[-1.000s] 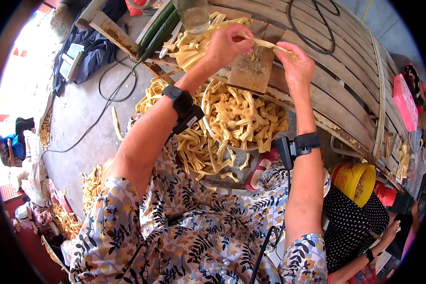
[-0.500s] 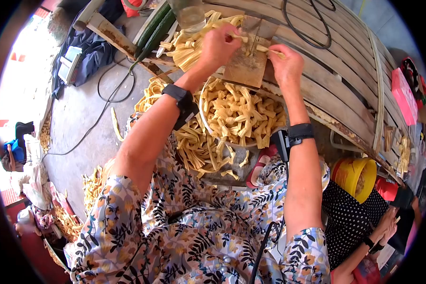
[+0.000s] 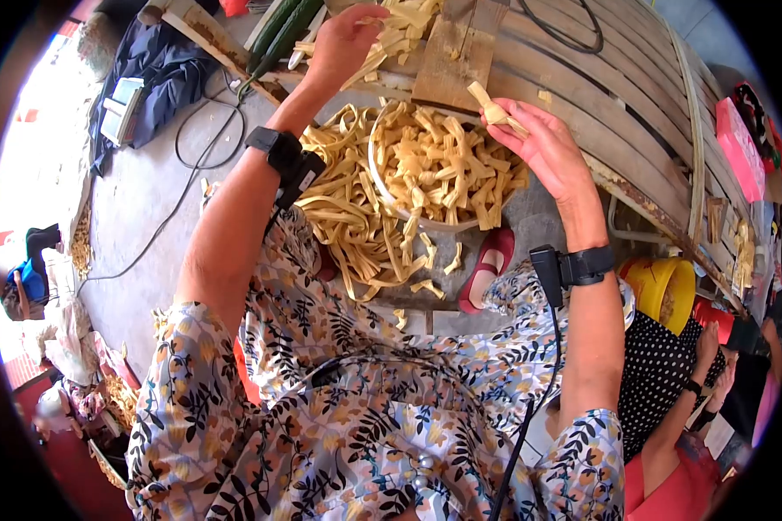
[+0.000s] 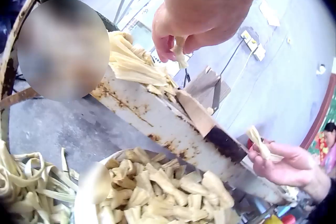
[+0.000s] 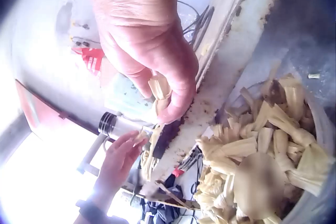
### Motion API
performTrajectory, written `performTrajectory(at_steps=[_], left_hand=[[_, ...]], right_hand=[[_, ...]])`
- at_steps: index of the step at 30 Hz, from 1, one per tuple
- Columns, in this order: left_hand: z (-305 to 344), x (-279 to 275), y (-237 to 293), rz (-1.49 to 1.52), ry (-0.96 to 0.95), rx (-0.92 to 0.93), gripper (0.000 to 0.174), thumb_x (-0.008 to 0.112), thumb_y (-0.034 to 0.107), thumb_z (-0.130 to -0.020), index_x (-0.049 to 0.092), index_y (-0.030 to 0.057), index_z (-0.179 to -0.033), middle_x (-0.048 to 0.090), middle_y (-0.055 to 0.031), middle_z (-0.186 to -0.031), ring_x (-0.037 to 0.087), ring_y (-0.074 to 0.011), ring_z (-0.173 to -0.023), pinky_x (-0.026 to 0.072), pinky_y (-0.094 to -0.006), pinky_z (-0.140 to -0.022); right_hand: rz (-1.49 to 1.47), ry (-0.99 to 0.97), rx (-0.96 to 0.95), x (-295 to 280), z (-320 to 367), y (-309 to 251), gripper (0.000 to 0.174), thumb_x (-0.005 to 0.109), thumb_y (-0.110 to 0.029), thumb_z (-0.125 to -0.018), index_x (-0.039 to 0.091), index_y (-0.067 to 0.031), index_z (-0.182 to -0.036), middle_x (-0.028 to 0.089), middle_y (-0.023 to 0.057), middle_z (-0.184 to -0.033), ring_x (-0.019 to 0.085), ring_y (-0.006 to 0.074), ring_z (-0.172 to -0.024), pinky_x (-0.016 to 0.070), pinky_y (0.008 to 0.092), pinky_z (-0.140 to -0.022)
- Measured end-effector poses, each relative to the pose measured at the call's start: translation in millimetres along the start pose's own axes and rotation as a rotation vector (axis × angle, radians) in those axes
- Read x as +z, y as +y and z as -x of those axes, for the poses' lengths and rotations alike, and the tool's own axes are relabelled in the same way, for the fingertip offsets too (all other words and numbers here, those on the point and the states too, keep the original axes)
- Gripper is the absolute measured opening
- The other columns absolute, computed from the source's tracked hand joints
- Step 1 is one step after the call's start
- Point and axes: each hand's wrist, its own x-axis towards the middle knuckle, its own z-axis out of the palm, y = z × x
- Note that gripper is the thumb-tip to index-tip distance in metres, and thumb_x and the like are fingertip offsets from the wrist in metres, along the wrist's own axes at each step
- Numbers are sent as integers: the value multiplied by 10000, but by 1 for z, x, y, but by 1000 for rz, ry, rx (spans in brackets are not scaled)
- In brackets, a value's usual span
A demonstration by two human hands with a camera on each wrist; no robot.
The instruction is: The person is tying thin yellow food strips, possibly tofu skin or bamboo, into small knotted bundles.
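My right hand (image 3: 552, 152) pinches a short knotted strip of yellow tofu skin (image 3: 495, 113), close over the bench's front edge. Up at the left, my left hand (image 3: 343, 52) is beside a heap of flat tofu skin strips (image 3: 408, 30). In the left wrist view it pinches a short pale piece (image 4: 179, 53) between thumb and fingers. Between the hands a wooden board (image 3: 439, 78) sticks out over the edge, with a thin upright blade (image 4: 217, 95) on it. Below stands a round white tub (image 3: 374, 165) heaped with tofu skin knots (image 3: 447, 174).
Long loose strips (image 3: 343, 234) lie heaped left of the tub. Two cucumbers (image 3: 278, 35) rest at the slatted bench's (image 3: 599, 104) left end. A black cable (image 3: 573, 39) crosses the slats. At the right, a yellow bucket (image 3: 669, 291) stands near another person's arm (image 3: 669, 434).
Both hands held one strip stretched over the board, which then parted at the blade. My left hand has moved up and left; my right hand has come down and right with the knot.
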Motion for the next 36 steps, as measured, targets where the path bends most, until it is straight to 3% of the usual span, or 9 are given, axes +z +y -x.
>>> performTrajectory(at_steps=[2, 6, 10, 14, 16, 20, 24, 29, 36], left_hand=[[4, 3, -4, -387, 26, 189, 175, 535, 92, -755, 565, 31, -916, 525, -169, -991, 505, -307, -920, 403, -391, -785], [15, 4, 2, -251, -5, 215, 160, 521, 62, -752, 561, 18, -900, 548, -154, -919, 517, -338, -868, 424, -364, -734], [21, 2, 38, -351, 125, 151, 164, 564, 73, -743, 566, 22, -899, 559, -135, -869, 546, -304, -769, 439, -351, -669], [44, -1, 59, -259, 77, 109, 105, 580, 73, -747, 589, 19, -837, 566, -119, -802, 557, -255, -685, 436, -300, -581], [62, 4, 48, -267, 55, 244, 118, 589, 89, -776, 591, 48, -887, 610, -58, -749, 584, -144, -694, 484, -252, -621], [108, 36, 23, -406, -153, 303, 131, 602, 157, -779, 616, 75, -880, 585, -71, -880, 581, -196, -727, 483, -309, -647], [137, 33, -9, -267, -36, -248, 120, 595, 156, -747, 617, 94, -847, 563, -94, -792, 571, -266, -686, 457, -338, -596], [144, 1, -58, -300, -23, -433, 133, 545, 164, -740, 646, 87, -780, 619, -107, -664, 605, -257, -629, 477, -330, -594], [167, -17, -127, -313, -306, -825, 121, 578, 178, -682, 677, 145, -745, 641, -42, -685, 613, -207, -632, 494, -314, -592]], right_hand=[[88, 29, -2, -3, 7, 15, 284, 484, -85, -860, 495, 80, -1091, 562, 151, -1028, 557, 180, -936, 459, 285, -862], [369, 204, -55, -9, 12, 50, 281, 504, -3, -792, 527, 67, -1063, 585, 96, -1010, 562, 152, -919, 440, 248, -824], [888, 281, -282, -15, 2, 89, 366, 484, 6, -763, 497, 13, -1129, 572, 110, -1083, 555, 169, -966, 416, 262, -841], [1130, 283, -381, -21, 5, 100, 412, 501, -38, -728, 494, -64, -1139, 552, 173, -1071, 527, 319, -993, 413, 340, -853], [1177, 268, -468, -21, 5, 109, 403, 510, -54, -750, 481, -63, -1151, 516, 154, -1126, 491, 321, -1027, 396, 348, -874], [1305, 257, -563, -14, -10, 125, 387, 497, -107, -806, 450, -60, -1187, 449, 116, -1219, 415, 321, -1089, 348, 375, -922], [1463, 240, -569, 11, -25, 132, 360, 461, -181, -841, 450, -67, -1182, 443, 105, -1230, 394, 331, -1105, 337, 407, -925], [1609, 269, -526, 23, -49, 150, 329, 449, -213, -843, 476, -94, -1149, 446, 69, -1241, 393, 339, -1112, 351, 469, -869], [1727, 290, -467, 35, -63, 152, 314, 454, -218, -827, 497, -109, -1119, 468, 44, -1218, 406, 321, -1106, 353, 483, -848]])
